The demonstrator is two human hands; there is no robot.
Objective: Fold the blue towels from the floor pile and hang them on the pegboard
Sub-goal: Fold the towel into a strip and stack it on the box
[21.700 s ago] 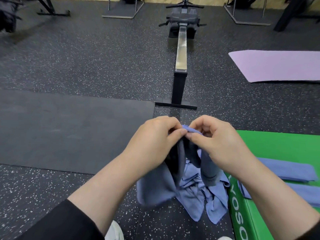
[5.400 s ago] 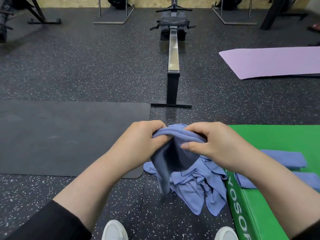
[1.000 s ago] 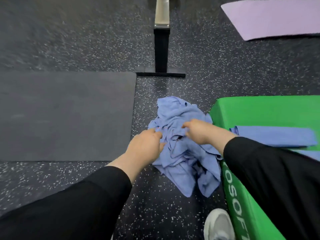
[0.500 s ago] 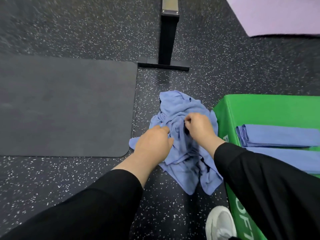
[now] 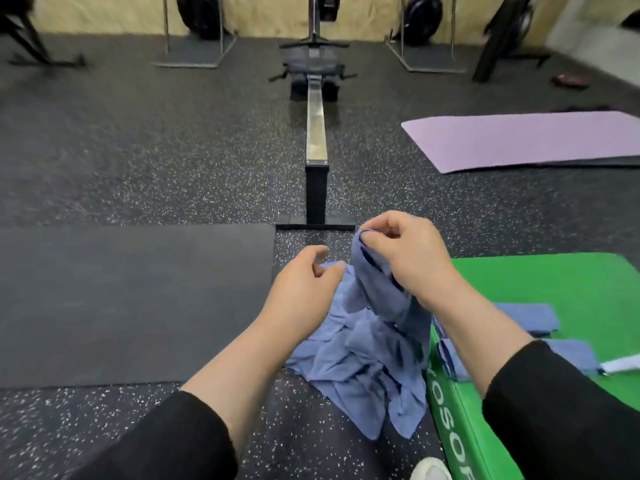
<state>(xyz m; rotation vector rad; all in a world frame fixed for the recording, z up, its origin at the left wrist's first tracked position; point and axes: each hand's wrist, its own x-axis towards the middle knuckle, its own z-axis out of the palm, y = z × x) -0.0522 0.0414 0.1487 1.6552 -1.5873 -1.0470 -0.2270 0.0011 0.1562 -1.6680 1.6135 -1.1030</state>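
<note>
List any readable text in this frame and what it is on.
"OSOF": white letters running down the side of the green box, cut off at both ends by the towels and the frame edge.
White tag on a folded towel: too blurred to read.

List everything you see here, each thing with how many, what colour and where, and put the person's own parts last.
towel pile: one heap, blue, on the floor beside the green box
lifted towel: one, blue, raised from the pile
folded towels: at least two, blue, on the green box
green box: one, right foreground
dark mat: one, black, floor left
yoga mat: one, lilac, floor far right
rowing machine: one, black with a silver rail, centre
shoe: one, white, bottom edge
left hand: one, relaxed, holding nothing
right hand: one, pinches the lifted towel
</note>
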